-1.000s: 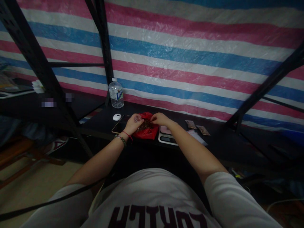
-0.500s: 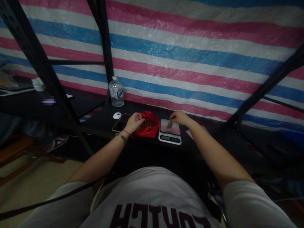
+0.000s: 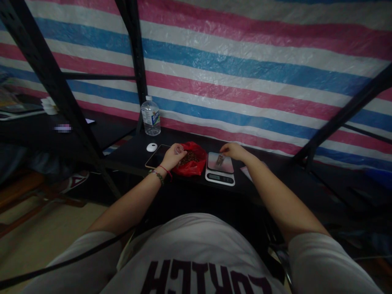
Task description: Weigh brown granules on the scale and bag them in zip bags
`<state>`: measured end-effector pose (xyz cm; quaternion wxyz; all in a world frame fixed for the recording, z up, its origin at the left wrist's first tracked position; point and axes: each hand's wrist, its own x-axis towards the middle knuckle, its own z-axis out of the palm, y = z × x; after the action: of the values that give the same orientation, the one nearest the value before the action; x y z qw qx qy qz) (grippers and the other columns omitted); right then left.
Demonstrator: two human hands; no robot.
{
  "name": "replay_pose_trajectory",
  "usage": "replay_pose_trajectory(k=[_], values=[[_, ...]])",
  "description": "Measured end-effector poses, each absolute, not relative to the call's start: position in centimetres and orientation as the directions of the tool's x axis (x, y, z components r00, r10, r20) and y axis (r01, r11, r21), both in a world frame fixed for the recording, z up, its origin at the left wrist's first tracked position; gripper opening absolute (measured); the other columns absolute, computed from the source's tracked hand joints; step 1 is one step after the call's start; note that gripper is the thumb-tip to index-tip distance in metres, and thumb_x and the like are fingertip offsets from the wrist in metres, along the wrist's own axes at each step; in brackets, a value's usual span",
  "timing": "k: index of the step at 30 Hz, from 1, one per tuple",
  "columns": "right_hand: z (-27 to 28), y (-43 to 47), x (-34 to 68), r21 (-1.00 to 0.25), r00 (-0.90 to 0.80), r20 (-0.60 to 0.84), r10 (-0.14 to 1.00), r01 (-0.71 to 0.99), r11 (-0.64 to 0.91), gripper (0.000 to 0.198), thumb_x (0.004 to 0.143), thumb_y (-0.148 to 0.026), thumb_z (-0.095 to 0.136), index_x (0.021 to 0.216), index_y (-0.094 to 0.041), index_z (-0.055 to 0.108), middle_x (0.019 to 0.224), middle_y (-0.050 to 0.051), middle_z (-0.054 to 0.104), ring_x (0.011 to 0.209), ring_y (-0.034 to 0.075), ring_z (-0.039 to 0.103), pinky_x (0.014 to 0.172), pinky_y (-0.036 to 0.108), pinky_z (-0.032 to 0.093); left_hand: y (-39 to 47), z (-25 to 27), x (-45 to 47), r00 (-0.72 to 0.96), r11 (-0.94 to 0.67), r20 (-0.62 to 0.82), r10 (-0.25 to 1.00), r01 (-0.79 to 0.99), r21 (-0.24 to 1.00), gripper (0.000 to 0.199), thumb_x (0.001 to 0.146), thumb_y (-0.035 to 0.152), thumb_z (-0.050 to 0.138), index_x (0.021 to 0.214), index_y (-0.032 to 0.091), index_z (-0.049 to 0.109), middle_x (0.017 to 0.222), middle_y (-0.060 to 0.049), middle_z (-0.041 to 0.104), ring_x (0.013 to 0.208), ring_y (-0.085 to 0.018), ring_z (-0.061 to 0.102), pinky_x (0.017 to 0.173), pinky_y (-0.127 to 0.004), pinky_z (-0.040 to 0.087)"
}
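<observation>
Nearest the camera, a white shirt with dark lettering (image 3: 208, 277) fills the low frame, both forearms running out toward 12 o'clock; a dark cable (image 3: 61, 263) crosses at 8 o'clock. Left hand (image 3: 174, 155) at about 11 o'clock, fingers curled round something small and pale, a clear pouch perhaps, too dim to say for sure; it rests on the near-left rim of the red bag (image 3: 192, 161), which lies open on the black worktop (image 3: 131, 157) with dark brown bits heaped inside. Right hand (image 3: 233, 150) at 1 o'clock, fingers drawn together at the far edge of the kitchen scale (image 3: 219, 168); whether it pinches or merely touches the small packet (image 3: 219, 160) lying on the platter, I cannot tell. Scale sits just beside the bag at its 3 o'clock. Risks, as judged: a fingertip resting on the platter would falsify the reading; the limp bag may slump and spill its bits if the left hand shifts; poor light makes the display hard to read; the scale stands near the worktop's front edge, so a dragged forearm might nudge it off. Farther off at 10 o'clock: a phone (image 3: 157, 155), a white puck (image 3: 151, 147), a water bottle (image 3: 150, 116) that an elbow could topple; beyond, black rack posts (image 3: 134, 61) and the striped tarpaulin (image 3: 260, 65).
</observation>
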<state>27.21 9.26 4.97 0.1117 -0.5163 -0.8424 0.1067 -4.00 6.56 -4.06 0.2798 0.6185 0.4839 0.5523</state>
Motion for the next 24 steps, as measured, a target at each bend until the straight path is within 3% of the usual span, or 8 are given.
replay_pose_trajectory(k=[24], values=[[4.0,9.5,27.4,-0.423,-0.393,0.091,0.915,0.817,0.393,0.017,0.074,-0.019,0.070,0.091,-0.015,0.072,0.088,0.005,0.074,0.077,0.016,0.067,0.070,0.023,0.049,6.2,-3.6,-3.9,-0.091,-0.380,0.414,0.906,0.257,0.889,0.030,0.069,0.037,0.071,0.088,0.019,0.057,0.080,0.000,0.060,0.073,-0.015,0.056,0.072,-0.029,0.045]])
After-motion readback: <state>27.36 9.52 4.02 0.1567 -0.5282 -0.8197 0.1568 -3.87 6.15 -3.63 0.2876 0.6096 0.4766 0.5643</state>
